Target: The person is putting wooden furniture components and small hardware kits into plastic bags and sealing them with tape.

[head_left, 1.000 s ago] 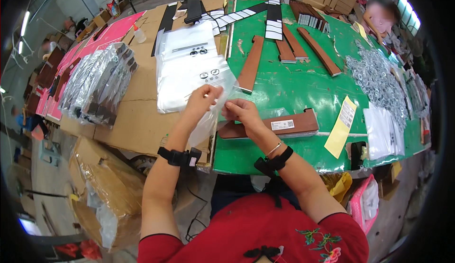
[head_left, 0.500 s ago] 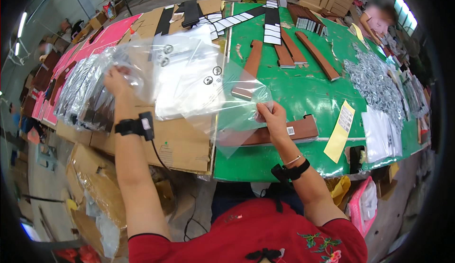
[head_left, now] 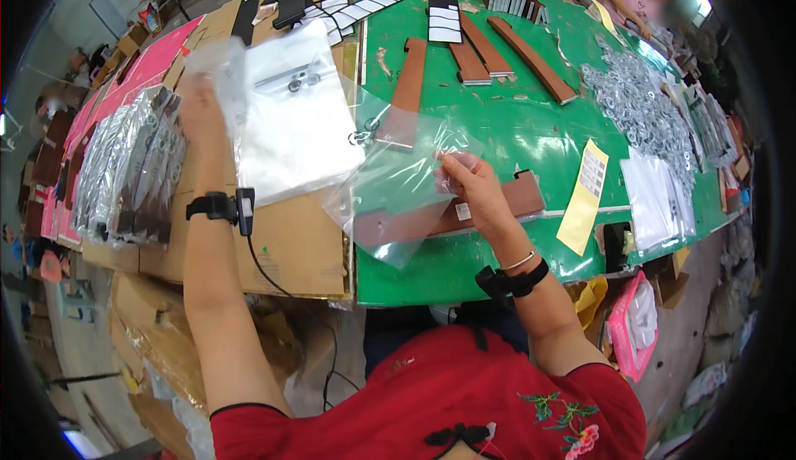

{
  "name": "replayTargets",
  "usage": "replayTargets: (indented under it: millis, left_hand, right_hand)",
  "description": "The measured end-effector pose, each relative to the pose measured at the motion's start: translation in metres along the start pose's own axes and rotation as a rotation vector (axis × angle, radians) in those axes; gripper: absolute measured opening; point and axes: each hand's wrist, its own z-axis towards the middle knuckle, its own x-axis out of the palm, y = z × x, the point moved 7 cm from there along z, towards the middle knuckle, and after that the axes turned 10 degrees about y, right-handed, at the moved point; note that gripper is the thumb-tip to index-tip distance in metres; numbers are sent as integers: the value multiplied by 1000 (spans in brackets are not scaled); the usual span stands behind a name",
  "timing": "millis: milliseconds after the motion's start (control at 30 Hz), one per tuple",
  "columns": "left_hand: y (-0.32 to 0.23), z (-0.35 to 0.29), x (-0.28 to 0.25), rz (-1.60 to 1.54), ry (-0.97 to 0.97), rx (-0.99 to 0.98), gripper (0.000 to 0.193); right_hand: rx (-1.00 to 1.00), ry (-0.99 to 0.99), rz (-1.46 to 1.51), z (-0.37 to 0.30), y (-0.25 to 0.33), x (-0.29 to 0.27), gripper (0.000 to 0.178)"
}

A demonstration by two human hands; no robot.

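A clear plastic bag (head_left: 398,186) with small dark printed symbols stretches between my two hands. My right hand (head_left: 473,182) pinches its right edge between thumb and fingers. My left hand (head_left: 201,112), smeared by motion, is closed on the bag's far left part, where the film bunches up; its fingertips are hard to make out. Below the bag, close to my right hand, a brown wooden bar (head_left: 522,195) with a small white label lies on the green table top (head_left: 431,282), partly seen through the film. A stack of clear bags (head_left: 290,153) lies under and between my hands.
Wrapped brown bars (head_left: 133,170) are piled at the left. Several bare brown bars (head_left: 531,58) and black-and-white label strips (head_left: 444,12) lie farther back. A heap of metal rings (head_left: 634,112), a yellow sheet (head_left: 584,199) and white bags (head_left: 659,199) are at right. A co-worker (head_left: 638,0) sits far right.
The view has shifted, so the table sits higher and farther left. My left hand has moved slightly with the bag, its film now bunched above it. My right hand keeps its pinch.
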Motion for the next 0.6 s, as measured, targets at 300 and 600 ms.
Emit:
replayTargets:
  millis: [300,600]
  left_hand:
    - [-153,-130,7,-59,440,268,58]
    - [-133,-188,30,-424,753,-155,37]
  right_hand:
    - [124,134,54,-15,-13,-9,31]
    - [8,153,-41,-44,22,4,27]
